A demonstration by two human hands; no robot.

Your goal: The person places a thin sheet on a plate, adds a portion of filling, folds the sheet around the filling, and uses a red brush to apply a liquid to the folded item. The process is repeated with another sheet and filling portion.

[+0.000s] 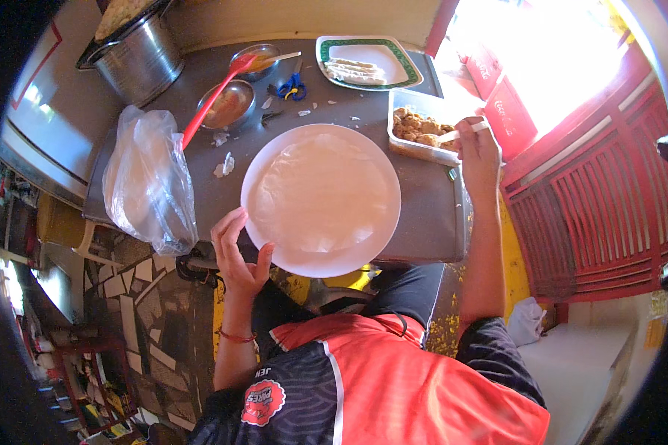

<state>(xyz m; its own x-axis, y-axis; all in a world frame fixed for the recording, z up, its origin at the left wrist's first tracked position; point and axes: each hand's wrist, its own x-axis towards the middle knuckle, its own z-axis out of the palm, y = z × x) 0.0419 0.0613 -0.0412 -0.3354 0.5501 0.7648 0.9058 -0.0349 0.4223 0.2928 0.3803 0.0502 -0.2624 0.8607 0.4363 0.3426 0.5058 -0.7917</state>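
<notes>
A thin, pale round wrapper sheet point(320, 194) lies on a white round plate point(387, 233) at the table's front edge. My left hand point(239, 250) is at the plate's lower left rim, fingers apart, holding nothing. In my right hand point(476, 147) is the handle of a white spoon point(462, 132), its end in brown filling point(414, 128) inside a clear plastic container point(423, 153). Behind these, a green-rimmed plate point(403, 69) holds several white rolls point(353, 71). A clear plastic bag point(150, 183) with pale contents lies at the left.
Two metal bowls point(250, 105) with orange-brown contents stand at the back left, near a red spatula point(209, 100). Blue-handled scissors point(292, 89) and small scraps lie behind the round plate. A large metal pot point(139, 61) stands at the far left; red crates point(506, 111) are at the right.
</notes>
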